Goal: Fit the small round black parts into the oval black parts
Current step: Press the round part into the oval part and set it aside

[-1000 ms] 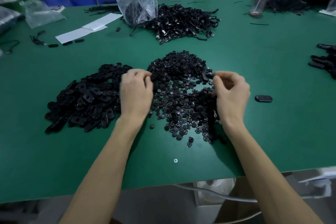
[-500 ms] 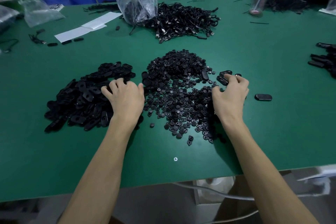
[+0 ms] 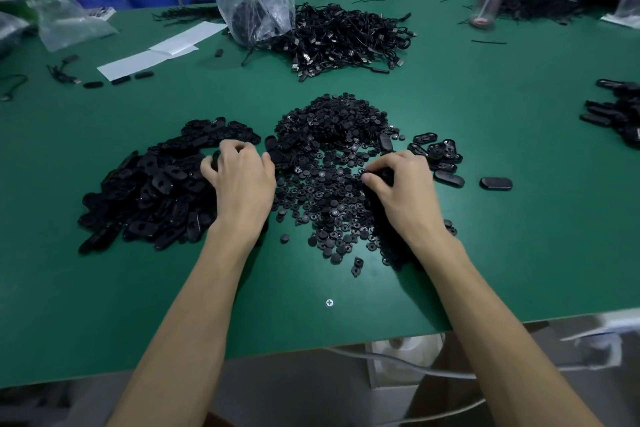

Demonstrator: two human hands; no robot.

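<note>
Right hand [image 3: 401, 191] has swung back from the fitted ovals [image 3: 440, 152] centre-right to the round parts pile [image 3: 332, 156], pinching a black part [image 3: 383, 176]; left hand [image 3: 242, 180] curls into the oval parts pile [image 3: 156, 184], grip unclear: next cycle likely starting

oval black parts [image 3: 149, 184]: heaped left | small round black parts [image 3: 329, 163]: heaped centre

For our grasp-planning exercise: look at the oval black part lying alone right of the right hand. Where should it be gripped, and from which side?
Pinch the lone oval part across its short width, near long edge against far one, coming from above. It lies flat, long axis left to right, with bare table all round, so both long edges look free.
</note>
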